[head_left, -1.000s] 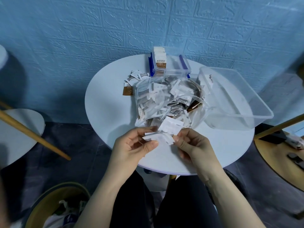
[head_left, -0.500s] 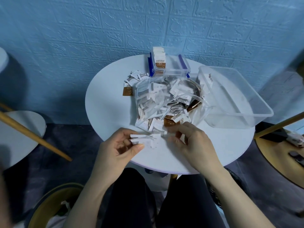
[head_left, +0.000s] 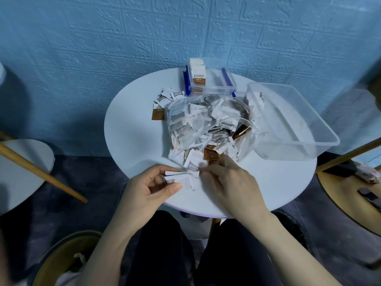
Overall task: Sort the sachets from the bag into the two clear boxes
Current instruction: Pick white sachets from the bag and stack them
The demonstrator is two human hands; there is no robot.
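A clear plastic bag (head_left: 206, 122) full of white and brown sachets lies open in the middle of the round white table (head_left: 132, 137). My left hand (head_left: 148, 188) pinches a small stack of white sachets (head_left: 181, 177) at the near edge. My right hand (head_left: 228, 186) reaches with curled fingers into the sachets spilling from the bag's mouth; what it holds is hidden. A small clear box with blue clips (head_left: 210, 83) stands at the back with upright brown-and-white sachets in it. A large clear box (head_left: 292, 122) sits at the right.
Loose sachets (head_left: 165, 100) lie left of the small box. A wooden pole (head_left: 41, 174) and a second white table (head_left: 20, 166) are at the left. A wooden stool (head_left: 350, 193) stands at the right. A bin (head_left: 61, 259) sits by my left knee.
Both hands moved down and forward from above the table edge. My right hand left the stack and went to the bag's mouth. My left hand kept the white sachets.
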